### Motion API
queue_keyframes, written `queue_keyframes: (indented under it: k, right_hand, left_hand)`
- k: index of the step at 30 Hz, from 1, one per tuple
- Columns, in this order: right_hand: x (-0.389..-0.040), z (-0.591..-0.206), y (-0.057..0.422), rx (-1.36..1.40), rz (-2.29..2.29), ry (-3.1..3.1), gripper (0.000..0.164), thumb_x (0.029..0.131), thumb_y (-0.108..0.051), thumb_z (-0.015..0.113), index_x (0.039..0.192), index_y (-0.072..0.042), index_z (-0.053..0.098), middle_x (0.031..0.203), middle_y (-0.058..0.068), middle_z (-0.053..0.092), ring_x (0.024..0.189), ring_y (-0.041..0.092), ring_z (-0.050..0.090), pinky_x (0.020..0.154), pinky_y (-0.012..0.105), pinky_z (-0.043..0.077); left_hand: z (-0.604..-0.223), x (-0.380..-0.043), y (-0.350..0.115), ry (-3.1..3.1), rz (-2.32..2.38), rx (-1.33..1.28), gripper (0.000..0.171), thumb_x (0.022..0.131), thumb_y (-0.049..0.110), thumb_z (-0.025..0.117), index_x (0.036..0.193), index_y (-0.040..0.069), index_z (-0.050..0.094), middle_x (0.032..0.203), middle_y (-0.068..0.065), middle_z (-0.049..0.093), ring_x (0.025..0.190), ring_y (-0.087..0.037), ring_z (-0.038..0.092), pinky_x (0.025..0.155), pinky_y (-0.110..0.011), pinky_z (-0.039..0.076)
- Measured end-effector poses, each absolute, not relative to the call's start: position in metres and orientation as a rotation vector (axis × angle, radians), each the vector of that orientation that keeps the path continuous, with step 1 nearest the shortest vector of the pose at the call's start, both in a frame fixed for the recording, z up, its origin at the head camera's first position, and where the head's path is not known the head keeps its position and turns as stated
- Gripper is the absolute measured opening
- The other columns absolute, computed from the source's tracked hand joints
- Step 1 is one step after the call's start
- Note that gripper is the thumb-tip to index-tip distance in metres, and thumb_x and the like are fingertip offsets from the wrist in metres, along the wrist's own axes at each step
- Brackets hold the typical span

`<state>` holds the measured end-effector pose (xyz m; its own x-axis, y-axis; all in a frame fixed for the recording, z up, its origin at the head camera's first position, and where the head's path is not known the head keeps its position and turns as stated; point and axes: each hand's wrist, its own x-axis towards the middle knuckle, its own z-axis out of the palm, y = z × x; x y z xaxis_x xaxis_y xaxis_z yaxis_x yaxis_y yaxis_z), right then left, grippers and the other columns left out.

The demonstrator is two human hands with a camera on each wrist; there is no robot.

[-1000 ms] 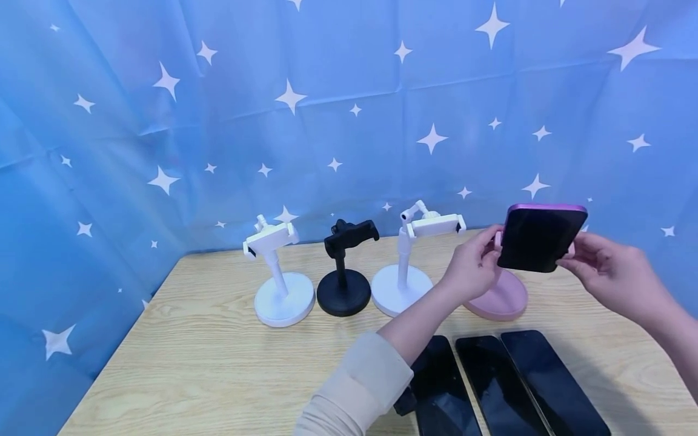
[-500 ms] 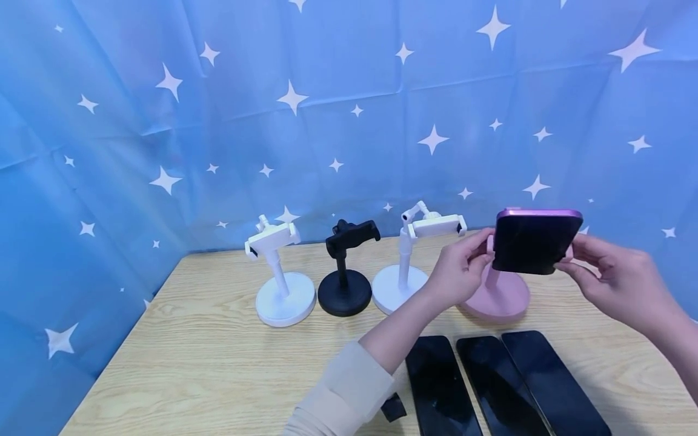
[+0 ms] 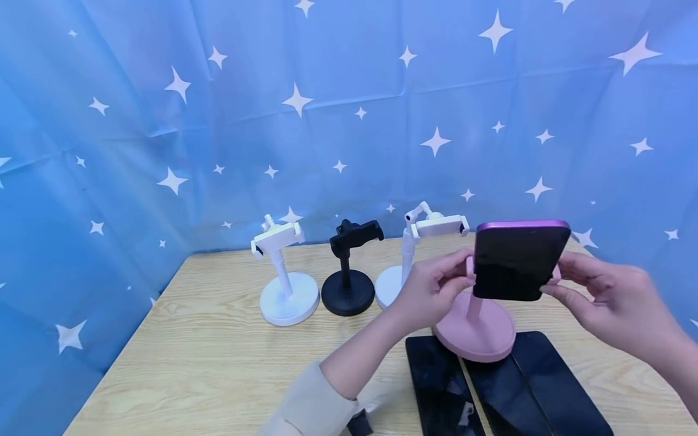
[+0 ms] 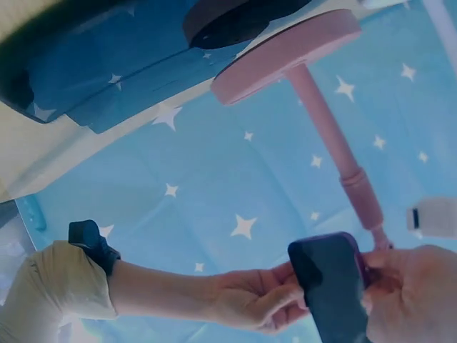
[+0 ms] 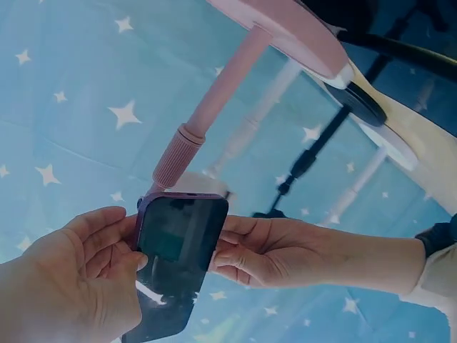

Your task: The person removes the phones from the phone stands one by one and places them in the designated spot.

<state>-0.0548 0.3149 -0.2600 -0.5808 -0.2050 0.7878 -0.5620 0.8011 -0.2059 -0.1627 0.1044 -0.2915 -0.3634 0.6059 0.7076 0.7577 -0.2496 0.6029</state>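
A purple-edged smartphone (image 3: pixel 520 260) with a dark screen sits in the clamp of a pink phone stand (image 3: pixel 474 333), screen toward me. My left hand (image 3: pixel 433 290) pinches the clamp's left end between thumb and fingers. At the other end, the thumb and fingers of my right hand (image 3: pixel 616 297) grip the pink clamp close to the phone's edge. In the head view the stand's round base overlaps the flat phones in front. The right wrist view shows the pink pole (image 5: pixel 221 89) running from the base to the phone (image 5: pixel 178 250), whose back is hidden.
Behind stand a white phone stand (image 3: pixel 289 300), a black one (image 3: pixel 348 293) and another white one (image 3: pixel 388 284), partly covered by my left hand. Several dark phones (image 3: pixel 561 387) lie flat at the front right. A blue star-patterned cloth (image 3: pixel 327 133) hangs behind the table (image 3: pixel 207 363).
Both hands have brought the pink stand, with the phone in its clamp, toward me and slightly left. Its base has come from the row of stands to over the flat phones.
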Motion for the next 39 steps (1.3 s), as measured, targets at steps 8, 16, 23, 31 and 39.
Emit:
queue_keyframes:
  k: [8, 16, 23, 31, 39]
  right_hand:
    - [-0.056, -0.254, 0.283, 0.786, 0.721, -2.131, 0.048, 0.087, -0.039, 0.054, 0.101, 0.006, 0.064, 0.095, -0.019, 0.062, 0.081, -0.01, 0.059, 0.063, 0.006, 0.044]
    - [-0.069, -0.253, 0.253, 0.936, 0.949, -2.058, 0.035, 0.086, -0.019, 0.06, 0.113, 0.004, 0.061, 0.103, -0.008, 0.065, 0.091, -0.002, 0.061, 0.079, 0.008, 0.044]
    - [-0.077, -0.253, 0.232, 1.045, 1.039, -2.032, 0.044, 0.077, 0.01, 0.065, 0.119, 0.004, 0.057, 0.117, -0.004, 0.061, 0.102, 0.003, 0.06, 0.083, 0.014, 0.045]
    - [-0.079, -0.26, 0.215, 1.047, 1.043, -2.099, 0.045, 0.073, 0.011, 0.068, 0.116, 0.002, 0.06, 0.113, -0.005, 0.062, 0.099, 0.005, 0.062, 0.08, 0.018, 0.049]
    - [-0.083, -0.271, 0.205, 1.072, 1.049, -2.097, 0.052, 0.067, 0.019, 0.066, 0.116, 0.002, 0.06, 0.106, 0.01, 0.067, 0.099, 0.006, 0.061, 0.084, 0.015, 0.046]
  left_hand:
    - [-0.289, -0.153, 0.064, -1.754, -1.57, -1.663, 0.034, 0.084, -0.009, 0.057, 0.117, -0.013, 0.052, 0.107, -0.023, 0.061, 0.091, -0.021, 0.064, 0.08, -0.019, 0.049]
    - [-0.283, -0.152, 0.025, -1.639, -1.531, -1.686, 0.034, 0.079, -0.016, 0.058, 0.112, -0.017, 0.052, 0.102, -0.024, 0.061, 0.085, -0.023, 0.064, 0.073, -0.024, 0.053]
    - [-0.278, -0.152, -0.003, -1.61, -1.511, -1.723, 0.03, 0.084, -0.005, 0.057, 0.112, -0.016, 0.053, 0.099, -0.024, 0.061, 0.077, -0.022, 0.063, 0.059, -0.023, 0.051]
    - [-0.288, -0.149, -0.024, -1.628, -1.51, -1.72, 0.032, 0.088, 0.005, 0.055, 0.114, -0.013, 0.054, 0.098, -0.021, 0.06, 0.076, -0.021, 0.062, 0.054, -0.02, 0.048]
    - [-0.297, -0.146, -0.036, -1.673, -1.449, -1.658, 0.035, 0.087, 0.007, 0.057, 0.117, -0.01, 0.054, 0.096, -0.019, 0.062, 0.068, -0.015, 0.054, 0.048, -0.015, 0.039]
